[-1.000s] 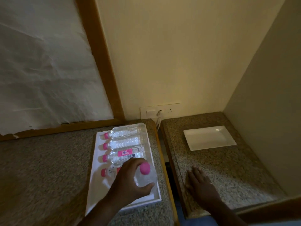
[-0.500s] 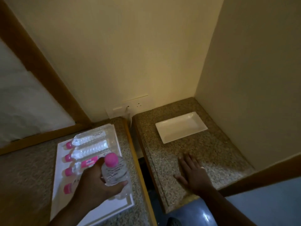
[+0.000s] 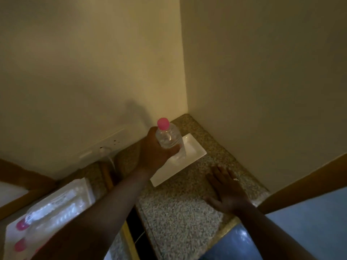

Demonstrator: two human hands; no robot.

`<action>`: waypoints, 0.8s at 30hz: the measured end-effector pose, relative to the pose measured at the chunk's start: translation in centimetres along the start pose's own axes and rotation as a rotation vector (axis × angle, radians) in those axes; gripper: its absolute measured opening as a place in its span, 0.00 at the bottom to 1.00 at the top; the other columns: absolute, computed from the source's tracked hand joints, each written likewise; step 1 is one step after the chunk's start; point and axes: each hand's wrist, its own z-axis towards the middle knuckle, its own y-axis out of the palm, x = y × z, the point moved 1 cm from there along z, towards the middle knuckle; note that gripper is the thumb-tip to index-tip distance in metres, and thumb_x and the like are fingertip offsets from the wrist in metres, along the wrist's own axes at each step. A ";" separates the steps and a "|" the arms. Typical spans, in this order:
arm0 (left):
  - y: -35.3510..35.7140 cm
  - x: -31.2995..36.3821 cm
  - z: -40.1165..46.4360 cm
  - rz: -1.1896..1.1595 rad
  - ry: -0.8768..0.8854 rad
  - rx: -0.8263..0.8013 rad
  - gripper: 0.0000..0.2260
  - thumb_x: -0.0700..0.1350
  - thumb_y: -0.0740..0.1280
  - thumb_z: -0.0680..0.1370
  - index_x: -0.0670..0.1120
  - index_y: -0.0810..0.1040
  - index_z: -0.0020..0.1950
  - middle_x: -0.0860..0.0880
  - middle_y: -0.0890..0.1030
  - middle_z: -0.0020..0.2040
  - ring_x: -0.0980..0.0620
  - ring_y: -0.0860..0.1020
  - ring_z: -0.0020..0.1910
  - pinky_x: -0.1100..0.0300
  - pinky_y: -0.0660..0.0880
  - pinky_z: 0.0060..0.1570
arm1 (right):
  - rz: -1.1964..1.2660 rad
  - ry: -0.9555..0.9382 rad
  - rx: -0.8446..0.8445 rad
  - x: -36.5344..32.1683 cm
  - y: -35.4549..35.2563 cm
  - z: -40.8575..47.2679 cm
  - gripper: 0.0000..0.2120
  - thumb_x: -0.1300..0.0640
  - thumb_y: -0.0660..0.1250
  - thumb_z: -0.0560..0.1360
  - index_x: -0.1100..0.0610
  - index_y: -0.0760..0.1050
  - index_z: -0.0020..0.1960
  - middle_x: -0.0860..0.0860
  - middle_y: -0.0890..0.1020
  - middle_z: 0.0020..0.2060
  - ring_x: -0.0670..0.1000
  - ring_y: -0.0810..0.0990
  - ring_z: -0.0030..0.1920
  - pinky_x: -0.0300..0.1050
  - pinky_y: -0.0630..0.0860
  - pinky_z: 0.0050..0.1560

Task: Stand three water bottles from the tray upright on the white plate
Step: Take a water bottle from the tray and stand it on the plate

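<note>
My left hand (image 3: 156, 149) grips a clear water bottle (image 3: 169, 137) with a pink cap, upright, over the middle of the white rectangular plate (image 3: 195, 150). Whether its base touches the plate I cannot tell. The plate lies on the right granite counter near the corner of the walls. My right hand (image 3: 228, 190) rests flat on that counter, fingers spread, a ring on one finger, just right of the plate's near end. At lower left the white tray (image 3: 88, 188) holds more pink-capped bottles (image 3: 48, 209) lying on their sides, partly hidden by my left forearm.
Two granite counters (image 3: 178, 209) with wooden edging are split by a dark gap (image 3: 134, 228). A wall socket with a white cable (image 3: 105, 151) sits behind the gap. Walls close in behind and right of the plate. Blue floor shows at lower right.
My left hand has carried the bottle from above the tray rightward across the gap to the plate. The view has swung right. My right hand stays flat on the counter.
</note>
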 end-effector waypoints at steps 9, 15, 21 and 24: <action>7.0 -1.3 4.6 0.068 -0.018 -0.093 0.31 0.49 0.83 0.61 0.47 0.75 0.60 0.48 0.82 0.55 0.48 0.81 0.52 0.48 0.79 0.53 | 0.055 -0.033 0.105 0.5 1.0 0.3 0.41 0.26 0.54 0.76 0.52 0.56 0.79 0.58 0.51 0.80 0.60 0.43 0.79 0.65 0.42 0.74; 8.1 -2.7 4.4 0.057 -0.043 -0.079 0.32 0.48 0.83 0.61 0.46 0.75 0.61 0.47 0.82 0.54 0.47 0.80 0.54 0.51 0.78 0.54 | 0.050 -0.023 0.128 0.4 1.0 0.2 0.42 0.26 0.54 0.76 0.53 0.58 0.79 0.58 0.50 0.80 0.60 0.44 0.79 0.64 0.42 0.75; 8.3 -3.2 4.3 -0.018 -0.079 -0.125 0.37 0.46 0.83 0.61 0.46 0.71 0.66 0.46 0.80 0.60 0.45 0.78 0.59 0.46 0.76 0.59 | 0.047 -0.011 0.117 0.3 0.8 0.2 0.42 0.26 0.53 0.76 0.53 0.55 0.79 0.57 0.49 0.80 0.60 0.43 0.79 0.66 0.43 0.74; 8.2 -3.3 3.4 0.010 -0.054 -0.114 0.40 0.48 0.83 0.60 0.48 0.69 0.68 0.46 0.78 0.63 0.48 0.76 0.61 0.54 0.74 0.59 | 0.052 -0.006 0.099 0.1 0.7 0.2 0.42 0.26 0.53 0.76 0.52 0.54 0.79 0.57 0.48 0.80 0.60 0.42 0.79 0.66 0.42 0.74</action>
